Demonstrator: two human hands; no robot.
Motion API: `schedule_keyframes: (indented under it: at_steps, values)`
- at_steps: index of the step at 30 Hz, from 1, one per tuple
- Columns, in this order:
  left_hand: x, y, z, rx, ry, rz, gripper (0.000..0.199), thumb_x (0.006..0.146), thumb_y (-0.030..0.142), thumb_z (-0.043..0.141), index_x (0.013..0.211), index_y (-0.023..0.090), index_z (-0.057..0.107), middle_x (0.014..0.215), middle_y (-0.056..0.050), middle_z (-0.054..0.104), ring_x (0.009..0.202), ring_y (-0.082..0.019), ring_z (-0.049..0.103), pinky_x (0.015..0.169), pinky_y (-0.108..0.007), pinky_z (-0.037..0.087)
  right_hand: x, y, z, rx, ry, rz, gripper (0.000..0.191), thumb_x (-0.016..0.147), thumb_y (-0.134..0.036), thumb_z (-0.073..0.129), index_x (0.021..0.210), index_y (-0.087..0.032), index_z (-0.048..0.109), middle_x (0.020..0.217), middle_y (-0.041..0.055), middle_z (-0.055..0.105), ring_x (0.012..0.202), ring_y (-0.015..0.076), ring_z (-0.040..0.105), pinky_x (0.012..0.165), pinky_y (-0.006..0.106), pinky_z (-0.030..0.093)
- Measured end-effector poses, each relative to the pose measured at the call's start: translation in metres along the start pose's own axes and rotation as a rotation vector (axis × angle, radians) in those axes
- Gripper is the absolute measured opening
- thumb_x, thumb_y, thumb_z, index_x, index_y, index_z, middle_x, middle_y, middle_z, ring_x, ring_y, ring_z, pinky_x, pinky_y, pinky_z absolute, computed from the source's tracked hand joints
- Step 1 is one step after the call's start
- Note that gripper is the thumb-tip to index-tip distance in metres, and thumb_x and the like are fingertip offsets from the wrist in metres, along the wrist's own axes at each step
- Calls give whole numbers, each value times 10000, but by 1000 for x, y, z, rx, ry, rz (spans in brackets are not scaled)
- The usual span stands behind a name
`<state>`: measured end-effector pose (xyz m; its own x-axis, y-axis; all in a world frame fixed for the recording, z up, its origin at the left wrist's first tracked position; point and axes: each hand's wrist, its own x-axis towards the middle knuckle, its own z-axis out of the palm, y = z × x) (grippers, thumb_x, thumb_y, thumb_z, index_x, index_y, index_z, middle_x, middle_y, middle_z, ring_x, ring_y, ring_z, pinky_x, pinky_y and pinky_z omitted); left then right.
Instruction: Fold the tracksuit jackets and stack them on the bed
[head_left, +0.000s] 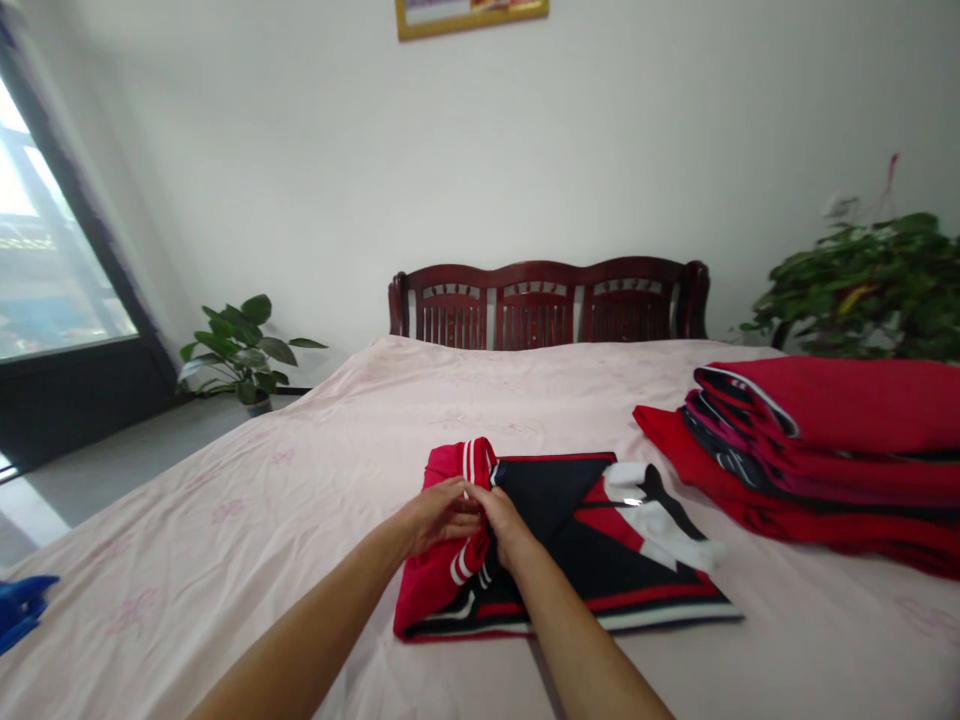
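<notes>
A red, black and white garment point(555, 500) lies on the pale pink bed cover, its left part folded over into a red bundle with white-striped edges. My left hand point(442, 515) rests on the red folded part, fingers bent against the cloth. Close beside it, my right hand point(499, 520) has its fingers at the striped edge, touching the left fingertips. What the right fingers hold is partly hidden by the hand. White patches with a shiny spot show on the garment's right part.
A tall stack of folded red and dark clothes point(840, 450) sits on the bed at the right. A blue item point(22, 608) lies at the left edge. Beyond the pink cover point(300, 500) stands a dark wooden backrest point(536, 305). Green plants point(244, 350) flank it.
</notes>
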<state>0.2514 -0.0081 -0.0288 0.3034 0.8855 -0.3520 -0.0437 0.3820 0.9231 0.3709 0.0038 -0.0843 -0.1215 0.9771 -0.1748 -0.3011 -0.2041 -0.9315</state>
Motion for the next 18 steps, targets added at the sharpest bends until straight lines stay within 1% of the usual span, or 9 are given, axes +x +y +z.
schedule_keyframes:
  at_steps: [2, 4, 7, 9, 11, 13, 15, 16, 18]
  values:
    - [2, -14, 5, -60, 13, 62, 369, 890, 369, 589, 1205, 184, 533, 860, -38, 664, 675, -101, 671, 737, -241, 557, 0, 0, -7, 5, 11, -2, 373, 681, -303, 701, 1006, -159, 586, 791, 43, 722, 691, 194, 698, 668, 313, 559]
    - [3, -25, 5, -74, 77, 155, 457, 866, 312, 611, 1290, 194, 492, 822, -19, 658, 653, -98, 659, 711, -236, 553, 0, -3, -7, -1, 0, -12, 383, 627, -227, 694, 990, -158, 594, 786, 41, 728, 686, 204, 700, 671, 323, 560]
    - [0, -32, -1, 99, 241, 379, 456, 835, 279, 617, 1275, 180, 545, 860, -42, 686, 701, -137, 666, 708, -275, 555, -1, -13, -7, -28, -5, -41, 414, 580, -163, 654, 989, -165, 590, 786, 37, 735, 713, 225, 707, 689, 341, 564]
    - [-7, -33, -7, 313, 338, 560, 363, 844, 280, 589, 1196, 199, 624, 1006, -69, 708, 888, -186, 681, 859, -332, 542, -2, -24, -13, -54, -13, -69, 441, 565, -139, 625, 1003, -172, 590, 820, 37, 745, 765, 232, 714, 739, 349, 567]
    - [-15, -34, -9, 519, 369, 690, 329, 873, 288, 545, 1174, 228, 663, 1169, -74, 692, 1119, -224, 624, 1045, -378, 449, -3, -38, -25, -91, -17, -94, 448, 581, -148, 610, 1027, -179, 595, 874, 38, 753, 821, 234, 717, 790, 353, 566]
    - [-22, -39, -4, 706, 315, 726, 376, 906, 326, 509, 1249, 255, 645, 1346, -66, 615, 1312, -246, 498, 1156, -418, 330, -5, -48, -42, -149, 6, -107, 422, 612, -169, 605, 1033, -178, 601, 914, 46, 756, 855, 235, 717, 810, 351, 563]
    - [-26, -48, 8, 892, 201, 704, 455, 926, 371, 486, 1365, 280, 566, 1498, -47, 483, 1439, -265, 337, 1204, -466, 234, -7, -54, -63, -232, 59, -104, 388, 636, -176, 594, 1024, -171, 603, 923, 60, 756, 852, 241, 718, 786, 353, 567]
    - [-27, -54, 15, 987, 140, 683, 494, 929, 382, 484, 1413, 290, 514, 1544, -41, 421, 1470, -276, 272, 1213, -494, 195, -7, -54, -73, -282, 93, -98, 378, 642, -170, 586, 1020, -165, 604, 913, 67, 755, 838, 247, 719, 764, 356, 570]
    - [-26, -66, 29, 1154, 36, 639, 566, 924, 391, 498, 1477, 309, 418, 1583, -51, 349, 1486, -297, 226, 1211, -544, 152, -9, -53, -93, -394, 168, -83, 386, 648, -151, 567, 1032, -147, 607, 878, 80, 752, 804, 260, 718, 727, 366, 571]
